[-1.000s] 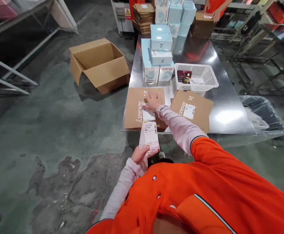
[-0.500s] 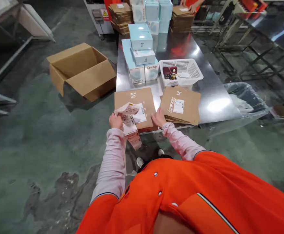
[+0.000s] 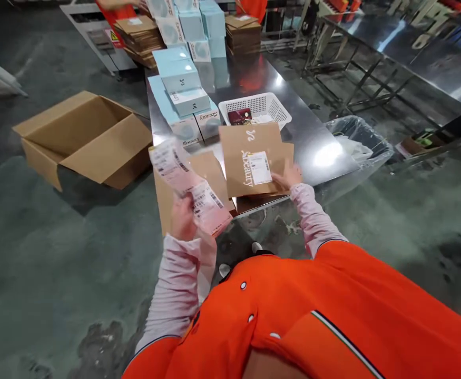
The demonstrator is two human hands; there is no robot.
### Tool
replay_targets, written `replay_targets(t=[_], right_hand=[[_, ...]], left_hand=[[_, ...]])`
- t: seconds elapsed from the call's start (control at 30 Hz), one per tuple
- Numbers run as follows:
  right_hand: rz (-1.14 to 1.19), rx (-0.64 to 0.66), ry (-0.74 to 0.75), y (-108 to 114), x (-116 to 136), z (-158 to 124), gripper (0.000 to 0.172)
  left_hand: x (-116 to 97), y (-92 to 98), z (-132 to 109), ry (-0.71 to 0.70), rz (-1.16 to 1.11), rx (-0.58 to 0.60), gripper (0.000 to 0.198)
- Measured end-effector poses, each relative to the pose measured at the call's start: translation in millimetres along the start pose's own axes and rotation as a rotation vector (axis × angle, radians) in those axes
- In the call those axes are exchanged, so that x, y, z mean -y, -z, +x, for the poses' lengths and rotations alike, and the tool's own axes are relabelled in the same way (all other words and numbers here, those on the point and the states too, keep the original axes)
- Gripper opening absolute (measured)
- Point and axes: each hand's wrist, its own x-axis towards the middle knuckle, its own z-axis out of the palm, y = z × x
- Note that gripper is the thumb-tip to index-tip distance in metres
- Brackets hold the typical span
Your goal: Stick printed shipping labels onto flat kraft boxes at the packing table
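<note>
My left hand (image 3: 183, 217) is closed around a long strip of printed shipping labels (image 3: 208, 208), which folds over itself and hangs below the wrist. Under the strip, a flat folded cardboard carton (image 3: 208, 169) lies at the table's near left corner. My right hand (image 3: 289, 177) grips the right edge of another flat carton (image 3: 236, 176), its fingertips beside the white label (image 3: 260, 167) on it. That carton overlaps a stack of flat cartons (image 3: 287, 152), most of which it hides.
A white plastic basket (image 3: 283, 113) stands behind the cartons, with light blue boxes (image 3: 183, 79) piled left of it. An open cardboard box (image 3: 104, 142) sits on the floor at left, and a clear plastic bag (image 3: 378, 138) is at right. Co-workers' orange sleeves show at the far end.
The labelled carton has moved from the left pile onto the right stack with my right hand. My left hand has lifted the label strip. The view has turned right.
</note>
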Motion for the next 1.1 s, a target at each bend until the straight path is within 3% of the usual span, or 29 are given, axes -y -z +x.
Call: replay_targets(t=[0.03, 0.1, 0.13, 0.17, 0.23, 0.3, 0.37, 0.47, 0.63, 0.8, 0.87, 1.0, 1.1], right_hand=[[0.01, 0.113, 0.032, -4.5, 8.1, -7.0, 0.092], [0.187, 0.477, 0.14, -29.2, 31.2, -32.7, 0.094], [0.322, 0.655, 0.183, -45.6, 44.0, -49.7, 0.095], [0.453, 0.747, 0.214, -62.3, 56.0, -67.9, 0.094], [0.635, 0.674, 0.208, -90.2, 74.3, -102.8, 0.079], [0.676, 0.582, 0.163, -107.2, 82.9, -128.7, 0.063], [0.604, 0.653, 0.135, -114.7, 84.2, -141.3, 0.059], [0.456, 0.764, 0.158, -118.7, 84.0, -137.2, 0.061], [0.36, 0.844, 0.208, -129.3, 93.0, -114.9, 0.038], [0.296, 0.98, 0.078, -146.4, 93.2, -114.3, 0.047], [0.241, 0.92, 0.178, -154.3, 92.9, -111.3, 0.041], [0.054, 0.658, 0.463, -183.7, 99.2, -78.4, 0.02], [-0.107, 0.484, 0.485, -218.0, 107.0, -35.1, 0.016]], left_hand=[[5.8, -11.3, -10.8, 0.022, -0.055, -0.014, 0.032], [17.0, -28.0, -33.0, 0.074, -0.134, 0.006, 0.044], [20.6, -31.9, -43.2, 0.094, -0.123, 0.058, 0.048], [22.1, -32.6, -52.2, 0.104, -0.072, 0.133, 0.05], [18.4, -26.2, -64.9, 0.086, 0.029, 0.263, 0.049], [9.0, -14.4, -70.1, 0.013, 0.034, 0.265, 0.05], [0.5, -3.5, -70.0, -0.038, -0.046, 0.143, 0.054], [-0.3, 4.7, -67.9, 0.009, -0.068, -0.037, 0.046], [24.9, 0.5, -72.3, 0.069, -0.091, -0.202, 0.042], [46.2, -1.7, -71.2, 0.013, -0.051, -0.516, 0.039], [51.5, 2.2, -67.0, 0.012, -0.073, -0.491, 0.035], [69.3, 17.6, -53.6, 0.196, -0.198, -0.176, 0.055], [92.8, 27.6, -49.8, 0.357, -0.325, -0.053, 0.064]])
